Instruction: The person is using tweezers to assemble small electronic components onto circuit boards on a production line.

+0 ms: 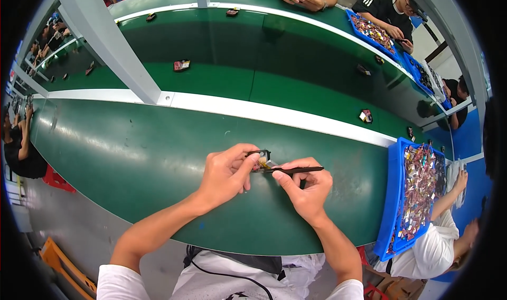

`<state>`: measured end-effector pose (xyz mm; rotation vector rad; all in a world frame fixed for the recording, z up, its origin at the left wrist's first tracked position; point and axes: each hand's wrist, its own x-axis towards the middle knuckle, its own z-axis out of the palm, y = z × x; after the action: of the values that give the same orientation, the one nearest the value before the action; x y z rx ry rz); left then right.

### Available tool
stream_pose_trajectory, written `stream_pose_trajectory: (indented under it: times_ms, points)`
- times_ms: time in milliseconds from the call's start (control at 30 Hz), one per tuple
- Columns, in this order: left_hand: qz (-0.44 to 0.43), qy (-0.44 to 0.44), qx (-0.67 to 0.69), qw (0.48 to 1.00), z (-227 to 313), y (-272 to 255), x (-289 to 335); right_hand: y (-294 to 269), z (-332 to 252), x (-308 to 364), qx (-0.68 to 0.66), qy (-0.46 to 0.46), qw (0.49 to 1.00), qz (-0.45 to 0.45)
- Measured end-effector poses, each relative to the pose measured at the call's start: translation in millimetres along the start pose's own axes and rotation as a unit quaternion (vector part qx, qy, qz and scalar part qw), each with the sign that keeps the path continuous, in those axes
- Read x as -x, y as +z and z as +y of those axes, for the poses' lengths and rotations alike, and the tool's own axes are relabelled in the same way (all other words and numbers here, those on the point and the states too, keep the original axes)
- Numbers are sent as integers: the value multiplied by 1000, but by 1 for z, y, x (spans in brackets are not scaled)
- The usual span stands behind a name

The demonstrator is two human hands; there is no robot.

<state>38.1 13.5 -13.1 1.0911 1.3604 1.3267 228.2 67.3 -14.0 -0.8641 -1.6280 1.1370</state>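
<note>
Over the green bench, both my hands meet in front of me. My left hand (pixel 226 168) pinches a small black plastic housing (pixel 266 153) with reddish, yellow and silvery parts inside it. Between the fingers and thumb of my right hand (pixel 309 186) lies a slim black stick-like tool (pixel 301 169), roughly level, its inner end at the housing. Whether it is a pair of tweezers or a pry stick I cannot tell. My fingers partly hide both the housing and the tool's tip.
A blue tray (pixel 392 205) heaped with small wired parts stands on the bench (pixel 158 141) at right, beside a co-worker (pixel 422 242). Beyond a white rail (pixel 232 107), a green conveyor belt (pixel 222 81) carries small black units (pixel 181 65). A grey post (pixel 113 41) rises at left. Other people sit across the belt.
</note>
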Motion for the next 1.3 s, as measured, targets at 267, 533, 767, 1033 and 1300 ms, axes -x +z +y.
stream_pose_trajectory:
  times_ms: [267,533,767,1033,1300]
  points:
    - [0,-21,21,1000,4,1,1,-2,4,-1,35,2,999,25]
    - [-5,-5,13,1000,3,2,3,-1,-4,-3,-34,77,996,9]
    - [0,42,12,999,0,5,5,-4,-4,-6,-131,155,979,13]
    - [-12,73,-7,997,0,4,6,-9,-19,-12,-165,222,961,2]
    - [4,84,22,996,-1,7,9,-15,-16,-14,-197,246,949,-23]
